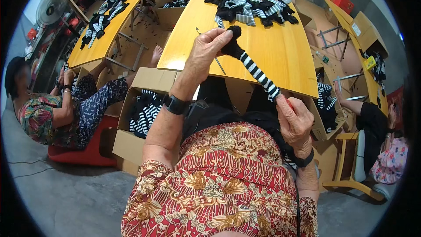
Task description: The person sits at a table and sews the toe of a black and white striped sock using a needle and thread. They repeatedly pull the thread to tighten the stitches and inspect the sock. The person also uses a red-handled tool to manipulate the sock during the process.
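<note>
A knitted glove (258, 72) with a black hand part and a long black-and-white striped cuff is stretched slantwise in front of me, over the near edge of the table. My left hand (205, 49) pinches its black end between thumb and fingers. At the other end, my right hand (296, 120) is closed on the striped cuff's edge. Something small and red shows at the right fingertips; its kind is hidden. A thin dark rod-like tool (219, 66) lies on the yellow table (182, 46), partly behind my left hand.
A pile of striped gloves (247, 4) covers the table's far end. Open cartons (153, 79) with more striped knitwear stand on both sides below it. One person (48, 114) sits at left, another (388, 149) at right, by further tables.
</note>
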Demonstrator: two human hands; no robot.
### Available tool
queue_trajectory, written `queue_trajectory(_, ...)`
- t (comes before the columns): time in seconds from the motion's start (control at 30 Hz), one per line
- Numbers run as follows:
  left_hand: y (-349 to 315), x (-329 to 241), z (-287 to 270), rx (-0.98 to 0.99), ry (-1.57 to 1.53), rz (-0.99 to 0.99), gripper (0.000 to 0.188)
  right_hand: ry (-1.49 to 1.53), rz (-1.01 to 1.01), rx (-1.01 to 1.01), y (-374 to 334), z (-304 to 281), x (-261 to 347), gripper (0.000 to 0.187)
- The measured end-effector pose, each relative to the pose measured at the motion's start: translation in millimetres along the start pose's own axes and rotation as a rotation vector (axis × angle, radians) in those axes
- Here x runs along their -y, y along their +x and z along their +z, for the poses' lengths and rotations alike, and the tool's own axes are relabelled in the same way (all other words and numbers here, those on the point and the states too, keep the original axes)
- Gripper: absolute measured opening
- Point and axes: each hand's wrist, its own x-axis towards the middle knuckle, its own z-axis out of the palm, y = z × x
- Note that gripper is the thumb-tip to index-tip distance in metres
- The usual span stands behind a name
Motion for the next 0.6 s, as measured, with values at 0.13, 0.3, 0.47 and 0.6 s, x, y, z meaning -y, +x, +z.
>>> queue_trajectory(0.13,8.7,16.8,-2.6,-0.031,-0.104,0.099,0.015,0.047,0.074,0.024,4.7,1.6,3.1,0.047)
queue_trajectory(0.3,13.3,49.6,19.5,-0.231,-0.372,0.125,0.014,0.106,0.246,0.012,3.1,15.3,9.0,0.041)
queue_trajectory(0.47,14.8,60.8,41.9,-0.188,-0.691,0.005,0.012,0.103,0.281,-0.060,8.6,29.7,10.3,0.039)
queue_trajectory(0.6,13.0,54.7,50.5,-0.127,-0.649,-0.034,0.012,0.066,0.231,-0.132,6.0,41.7,8.3,0.041)
